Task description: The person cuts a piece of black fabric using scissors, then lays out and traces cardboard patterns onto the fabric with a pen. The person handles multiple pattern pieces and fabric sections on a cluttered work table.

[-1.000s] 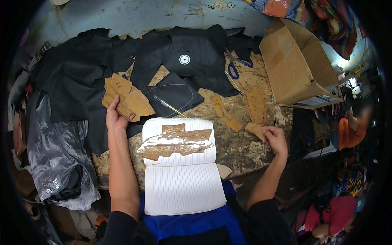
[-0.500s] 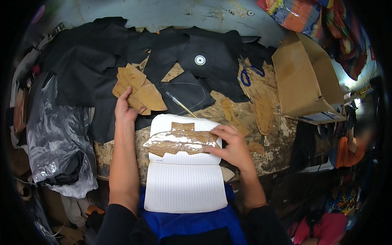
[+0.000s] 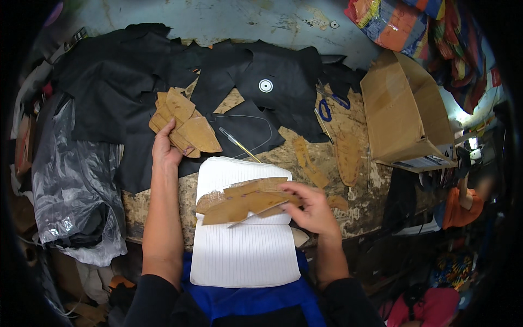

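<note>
My left hand grips a fanned bunch of brown card patterns above the black leather at centre left. With fingers and thumb, my right hand holds the right end of brown pattern pieces, tilted over an open lined notebook. Part of these pieces has a shiny, tape-like surface. Beneath them the notebook's fold is partly covered. A pen lies just beyond the notebook, partly on black leather marked with a pale curved outline.
Black leather sheets cover the table's far and left side. Blue-handled scissors and more brown patterns lie to the right, beside a cardboard box. A plastic bag hangs at the left edge. Another person in orange is at far right.
My right hand has lifted and tilted the shiny brown pattern off the notebook, so separate brown pieces now show. The left hand keeps its bunch at nearly the same place.
</note>
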The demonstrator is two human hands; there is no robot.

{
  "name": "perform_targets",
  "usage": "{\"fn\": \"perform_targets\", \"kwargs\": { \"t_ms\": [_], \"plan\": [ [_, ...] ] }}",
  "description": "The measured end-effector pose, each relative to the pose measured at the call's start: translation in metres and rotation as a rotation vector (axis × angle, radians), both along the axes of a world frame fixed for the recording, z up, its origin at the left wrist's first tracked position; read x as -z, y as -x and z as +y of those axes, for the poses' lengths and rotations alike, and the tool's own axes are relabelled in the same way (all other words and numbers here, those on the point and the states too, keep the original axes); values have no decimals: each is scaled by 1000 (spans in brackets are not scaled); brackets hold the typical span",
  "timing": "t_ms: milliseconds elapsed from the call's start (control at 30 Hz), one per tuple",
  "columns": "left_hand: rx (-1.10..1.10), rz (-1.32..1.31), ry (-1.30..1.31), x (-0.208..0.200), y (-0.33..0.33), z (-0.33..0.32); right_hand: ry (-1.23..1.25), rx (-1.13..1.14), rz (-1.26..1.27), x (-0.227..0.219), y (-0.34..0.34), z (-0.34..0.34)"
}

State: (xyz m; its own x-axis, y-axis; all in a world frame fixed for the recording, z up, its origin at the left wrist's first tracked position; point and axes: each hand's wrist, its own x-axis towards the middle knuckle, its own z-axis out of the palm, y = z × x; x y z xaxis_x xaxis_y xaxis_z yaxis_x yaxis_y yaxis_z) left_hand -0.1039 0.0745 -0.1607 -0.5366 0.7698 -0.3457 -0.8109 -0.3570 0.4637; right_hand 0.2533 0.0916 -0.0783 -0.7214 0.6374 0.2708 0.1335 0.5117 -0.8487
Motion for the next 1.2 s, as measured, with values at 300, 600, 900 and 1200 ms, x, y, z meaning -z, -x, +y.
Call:
{"fn": "perform_targets", "kwargs": {
  "t_ms": [300, 600, 900, 1200],
  "plan": [
    [-46, 39, -11, 3, 0, 2, 376, 619, 477, 4, -44, 62],
    [-21, 39, -3, -1, -2, 0, 49, 798, 28, -7, -7, 100],
    [-4, 12, 10, -2, -1, 0, -252, 99, -408, 10, 38, 15],
    [-26, 27, 15, -6, -3, 0, 364, 437, 249, 1, 14, 68]
  ]
}}
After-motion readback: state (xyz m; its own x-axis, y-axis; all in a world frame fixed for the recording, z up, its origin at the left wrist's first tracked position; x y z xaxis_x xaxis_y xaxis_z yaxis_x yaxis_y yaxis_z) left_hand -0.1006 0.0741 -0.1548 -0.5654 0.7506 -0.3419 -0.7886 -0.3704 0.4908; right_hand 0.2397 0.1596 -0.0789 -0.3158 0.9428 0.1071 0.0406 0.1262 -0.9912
